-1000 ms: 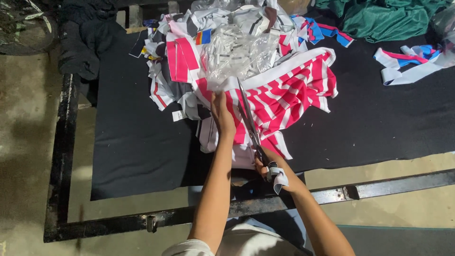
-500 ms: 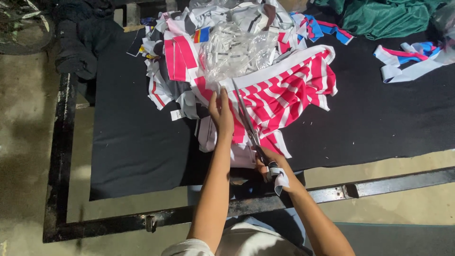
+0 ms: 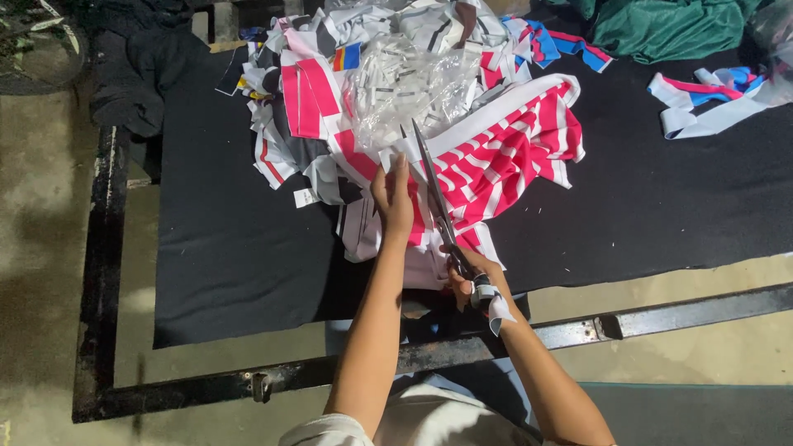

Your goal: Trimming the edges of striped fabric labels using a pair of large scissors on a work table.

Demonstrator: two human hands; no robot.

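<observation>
**Q:** What was laid out, biggest first?

**A:** A black cloth-covered table point(image 3: 248, 272) on a dark metal frame point(image 3: 99, 272). On its far half sat a heap of cut fabric pieces point(image 3: 289, 99), with a crumpled clear plastic bag point(image 3: 405, 83) on top. Nearest me lay the pink-and-white striped fabric point(image 3: 504, 161), spread from the middle of the heap toward the near edge. Green cloth point(image 3: 669, 29) lay far right; loose pink, white and blue strips point(image 3: 710, 103) lay right, well apart from the work.

**Q:** And the hands?

**A:** Apart, one on each side of the cut line. My left hand point(image 3: 393, 198) lay flat, fingers together, pressing the striped fabric just left of the blades. My right hand point(image 3: 472, 281) was closed round the handles of the long scissors point(image 3: 434, 194), near the table's near edge, a white wrap on one finger. The blades pointed away from me, tips up by the plastic bag. I could not tell how far they stood open.

**Q:** Notes on doing this cut well?

**A:** My judgement: keep the flat hand pinning the cloth taut, with its fingertips clear of the blade. Run the lower blade along the table, take long strokes, and keep the bag off the line.
</observation>
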